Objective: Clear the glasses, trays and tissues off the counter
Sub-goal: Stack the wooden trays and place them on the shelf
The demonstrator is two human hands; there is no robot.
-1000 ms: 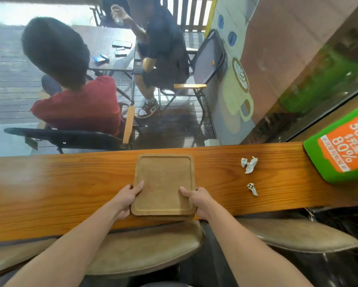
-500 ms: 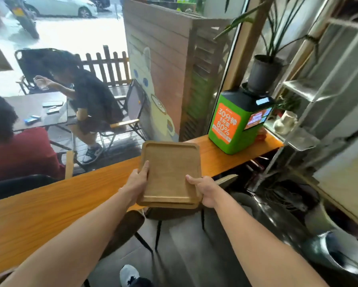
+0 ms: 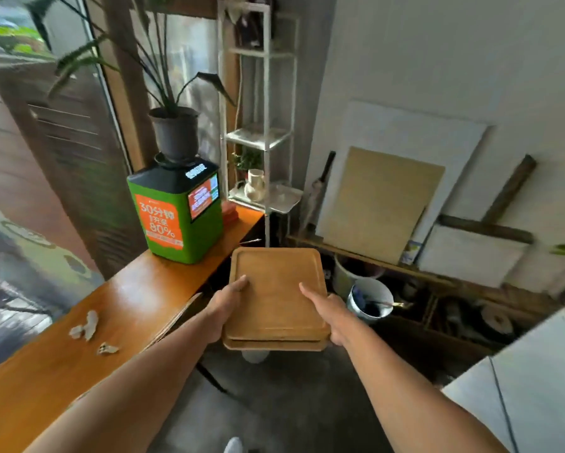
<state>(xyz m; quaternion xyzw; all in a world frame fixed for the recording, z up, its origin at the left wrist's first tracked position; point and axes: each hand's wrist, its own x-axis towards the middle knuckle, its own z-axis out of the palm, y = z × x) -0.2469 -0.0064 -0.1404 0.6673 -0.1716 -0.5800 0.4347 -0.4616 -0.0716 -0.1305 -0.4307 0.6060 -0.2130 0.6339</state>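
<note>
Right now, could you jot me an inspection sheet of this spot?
Surface: wooden counter, glossy, at left.
Job's things: two stacked wooden trays held off the counter; crumpled tissues lie on it; no glasses seen.
Clutter: green kiosk box with potted plant on top.
Grippers: left hand and right hand grip the trays' sides.
Cables: nothing seen.
Surroundings: white shelf rack, leaning boards, bucket.

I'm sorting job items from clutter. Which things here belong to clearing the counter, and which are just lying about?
Part of the job:
- stacked wooden trays, held by left hand and right hand
- crumpled tissues on the counter

Just lying about:
- green kiosk
- potted plant
- white shelf
- paint bucket
</note>
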